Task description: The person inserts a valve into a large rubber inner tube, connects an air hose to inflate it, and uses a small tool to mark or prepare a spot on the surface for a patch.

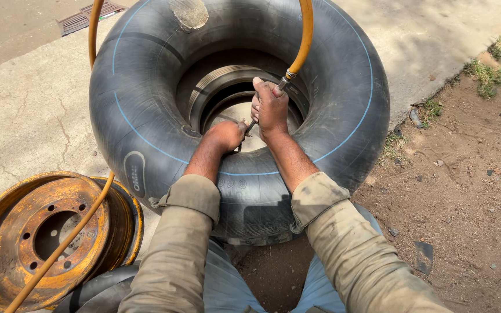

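A large inflated black inner tube [146, 110] with a thin blue line lies on the ground in front of me, over a metal rim [215, 87] seen through its hole. My right hand [270, 107] is closed around the metal end fitting of an orange air hose [302, 40], inside the tube's hole. My left hand [225, 135] rests on the tube's inner edge, fingers pinching at the valve where the fitting's tip meets it. Both forearms reach out of rolled khaki sleeves.
A rusty orange wheel rim [36, 232] lies at lower left, with the hose [68, 240] running across it. Concrete paving [24, 116] and a drain grate [82, 20] lie to the left. Bare dirt [465, 174] with grass tufts is on the right.
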